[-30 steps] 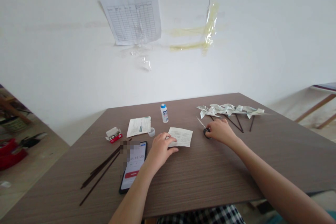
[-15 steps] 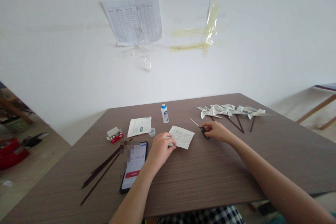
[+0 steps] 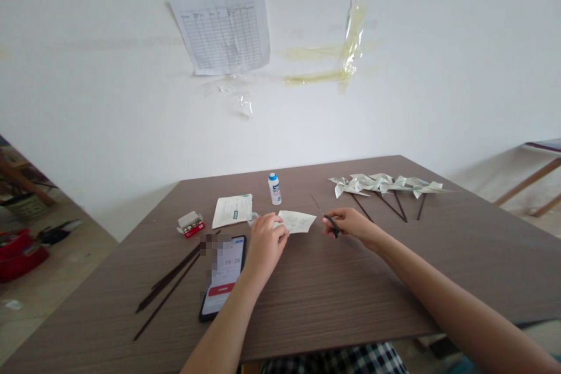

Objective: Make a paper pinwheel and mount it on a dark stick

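Scissors (image 3: 332,224) with black handles sit in the grip of a person's right hand (image 3: 349,223), whose fingers are bent around the handles. The slim metal blades point away and to the left, above a brown wood-grain table (image 3: 342,292). The left hand (image 3: 268,238) is curled over the left edge of a printed piece of paper (image 3: 300,221), pinching it between thumb and fingers. The paper reaches out to the right from that hand, near the scissors but apart from them; whether it is lifted off the tabletop is hard to tell.

Just beyond the left hand, a small tape roll (image 3: 253,217) is partly hidden. Next to it lies a stack of printed sheets (image 3: 232,211), and farther back a white bottle (image 3: 275,190) with a blue cap stands upright. To the left is a small red-and-white box (image 3: 191,224) with its flap raised. A phone (image 3: 219,301) lies beside the left forearm, its timer partly blurred, and thin dark sticks (image 3: 169,277) lie to its left.

At the back right, paper pinwheels (image 3: 383,182) on dark sticks lie in an overlapping row. On the white wall (image 3: 416,70) hang a sheet printed with a grid (image 3: 223,32) and strips of yellowed tape (image 3: 315,78).
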Motion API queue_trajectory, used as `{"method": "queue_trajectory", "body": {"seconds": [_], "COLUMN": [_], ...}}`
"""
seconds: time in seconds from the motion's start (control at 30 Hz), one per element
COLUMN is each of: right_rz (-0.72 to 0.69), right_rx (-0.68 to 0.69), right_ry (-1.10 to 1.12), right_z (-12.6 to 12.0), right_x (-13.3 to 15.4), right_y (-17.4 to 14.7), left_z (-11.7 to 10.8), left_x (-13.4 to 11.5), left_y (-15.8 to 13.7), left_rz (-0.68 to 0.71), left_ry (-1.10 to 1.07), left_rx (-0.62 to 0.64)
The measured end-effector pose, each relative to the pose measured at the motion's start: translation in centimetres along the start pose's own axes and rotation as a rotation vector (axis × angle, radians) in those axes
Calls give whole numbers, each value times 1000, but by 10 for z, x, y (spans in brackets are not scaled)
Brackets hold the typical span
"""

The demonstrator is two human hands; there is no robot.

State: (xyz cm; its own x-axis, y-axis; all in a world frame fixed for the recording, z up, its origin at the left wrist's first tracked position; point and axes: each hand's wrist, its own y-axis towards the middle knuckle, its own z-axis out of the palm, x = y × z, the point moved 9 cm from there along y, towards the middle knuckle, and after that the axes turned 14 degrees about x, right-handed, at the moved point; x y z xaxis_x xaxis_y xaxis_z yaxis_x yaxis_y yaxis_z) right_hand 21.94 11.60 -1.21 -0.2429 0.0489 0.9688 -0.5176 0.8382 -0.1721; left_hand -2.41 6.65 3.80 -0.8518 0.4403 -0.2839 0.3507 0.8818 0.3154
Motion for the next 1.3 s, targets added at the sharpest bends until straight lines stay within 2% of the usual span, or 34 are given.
{"method": "queue_trajectory", "body": {"seconds": [0.13, 0.27, 0.37, 0.47, 0.63, 0.77, 0.97, 1.07, 1.3], "right_rz": [-46, -12, -14, -53, -149, -206, -254, -269, -253], "right_rx": [-78, -177, -194, -219, -366, -423, -413, -375, -319], "right_ry": [102, 124, 138, 180, 234, 259, 285, 277, 319], "right_z": [12, 9, 6, 3, -11, -16, -7, 1, 19], "right_x": [-6, -15, -17, -17, -14, -9, -1, 3, -1], "right_y": [8, 12, 13, 12, 3, -3, -6, -4, -1], "left_z": [7, 11, 12, 9, -1, 14, 36, 35, 25], "left_x": [-13, -23, -23, -15, 6, 15, 11, 10, 21], "left_y": [1, 2, 4, 3, -9, -14, -11, -10, -15], "left_rz": [44, 55, 39, -39, -203, -292, -334, -320, -404], "left_ry": [-61, -123, -170, -222, -406, -574, -603, -656, -665], "left_rx": [62, 126, 133, 69, -157, -170, -118, -119, -245]}}
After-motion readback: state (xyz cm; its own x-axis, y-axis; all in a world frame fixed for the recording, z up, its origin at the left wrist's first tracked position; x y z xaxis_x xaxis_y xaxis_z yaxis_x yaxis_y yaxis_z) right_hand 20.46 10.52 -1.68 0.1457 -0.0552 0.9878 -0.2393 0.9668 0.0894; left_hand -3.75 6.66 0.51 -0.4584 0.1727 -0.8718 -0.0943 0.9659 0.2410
